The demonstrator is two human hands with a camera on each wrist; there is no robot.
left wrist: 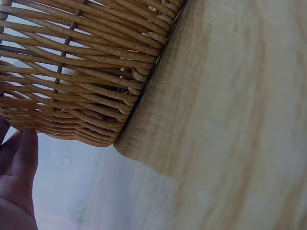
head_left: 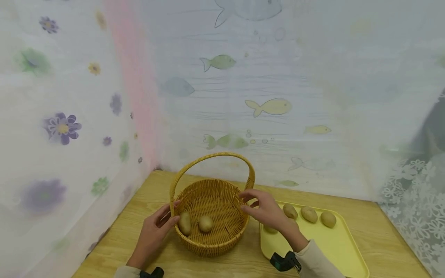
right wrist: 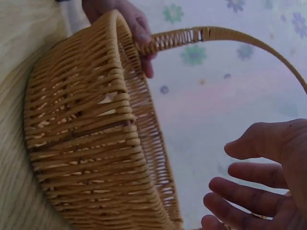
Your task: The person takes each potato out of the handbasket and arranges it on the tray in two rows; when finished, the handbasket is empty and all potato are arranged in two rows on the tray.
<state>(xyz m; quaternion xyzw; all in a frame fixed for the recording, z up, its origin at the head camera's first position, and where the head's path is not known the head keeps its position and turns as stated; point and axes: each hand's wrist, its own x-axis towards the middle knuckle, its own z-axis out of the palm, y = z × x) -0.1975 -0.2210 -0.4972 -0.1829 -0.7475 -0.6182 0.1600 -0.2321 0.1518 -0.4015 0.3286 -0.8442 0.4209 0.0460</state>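
Note:
A round wicker basket (head_left: 208,251) with a tall arched handle (head_left: 222,154) stands on the table. Two potatoes (head_left: 206,224) lie inside it, toward the left. My left hand (head_left: 156,228) grips the basket's left rim at the foot of the handle, thumb on the near side; the right wrist view also has this left hand (right wrist: 125,19) there. Above the basket's right rim hovers my right hand (head_left: 265,208), fingers spread and loosely bent, holding nothing. In the right wrist view, a gap shows between the right hand (right wrist: 268,177) and the basket wall (right wrist: 81,129).
A yellow tray (head_left: 326,251) sits right of the basket, with several potatoes (head_left: 309,214) along its far side; one is partly covered by my right forearm. Printed sheets (head_left: 271,154) rise behind and left of the wooden table (head_left: 153,193).

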